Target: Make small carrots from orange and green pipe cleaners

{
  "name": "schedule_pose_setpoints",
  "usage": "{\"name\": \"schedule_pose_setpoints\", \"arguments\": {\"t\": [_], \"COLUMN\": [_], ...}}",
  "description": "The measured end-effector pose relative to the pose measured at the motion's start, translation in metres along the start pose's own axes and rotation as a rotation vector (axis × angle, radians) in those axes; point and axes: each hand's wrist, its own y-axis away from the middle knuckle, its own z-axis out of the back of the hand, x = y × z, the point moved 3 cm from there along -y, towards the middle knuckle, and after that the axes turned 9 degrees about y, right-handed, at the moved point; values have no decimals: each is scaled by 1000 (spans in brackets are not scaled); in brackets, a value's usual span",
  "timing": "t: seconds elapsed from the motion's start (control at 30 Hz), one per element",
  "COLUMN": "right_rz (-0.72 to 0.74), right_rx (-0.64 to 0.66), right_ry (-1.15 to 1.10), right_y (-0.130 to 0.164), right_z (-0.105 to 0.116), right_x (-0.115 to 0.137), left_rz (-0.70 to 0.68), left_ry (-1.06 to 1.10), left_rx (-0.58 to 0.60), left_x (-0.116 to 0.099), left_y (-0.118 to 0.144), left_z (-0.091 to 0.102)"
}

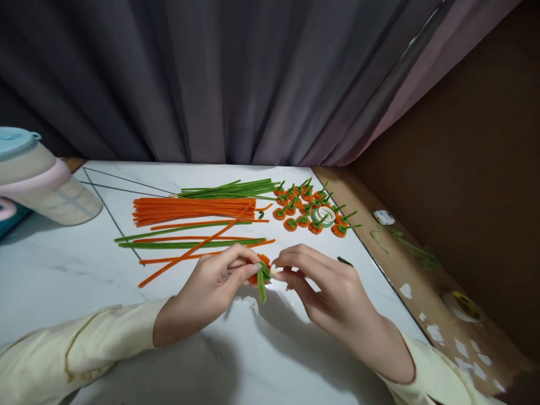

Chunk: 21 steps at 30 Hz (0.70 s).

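Note:
Between the thumb and fingers of my left hand (213, 289) is a small orange pipe-cleaner pumpkin (262, 269) with green strands, one of them hanging down in front. My right hand (337, 292) is closed in a pinch just right of it, around a thin pale strip (275, 274) that reaches toward the green part. What the strip is made of cannot be made out. Behind my hands lie loose green pipe cleaners (194, 244), a thick bundle of orange pipe cleaners (194, 210) and a bundle of green pipe cleaners (230, 189).
Several similar pumpkins (291, 224) stand at the back right, with a tape roll (324, 216) among them. A lidded bottle (46, 180) leans in at the left. White paper scraps (434, 333) and another tape roll (463, 306) lie on the brown strip at right. A curtain (202, 84) hangs behind.

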Motion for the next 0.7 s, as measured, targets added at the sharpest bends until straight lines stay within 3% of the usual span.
{"name": "schedule_pose_setpoints", "arguments": {"t": [0.1,0.23,0.43,0.7], "right_rz": [51,160,377,278], "right_rx": [-127,-140,-170,-195], "right_ry": [171,358,435,350], "right_y": [17,28,26,26], "right_z": [-7,-17,-15,-19], "right_x": [3,8,13,8], "left_rz": [115,183,209,208], "left_ry": [157,269,316,314], "left_rx": [10,22,28,-13], "left_x": [0,0,0,-1], "left_y": [-2,-2,0,-1], "left_z": [-2,-3,-3,-4]}}
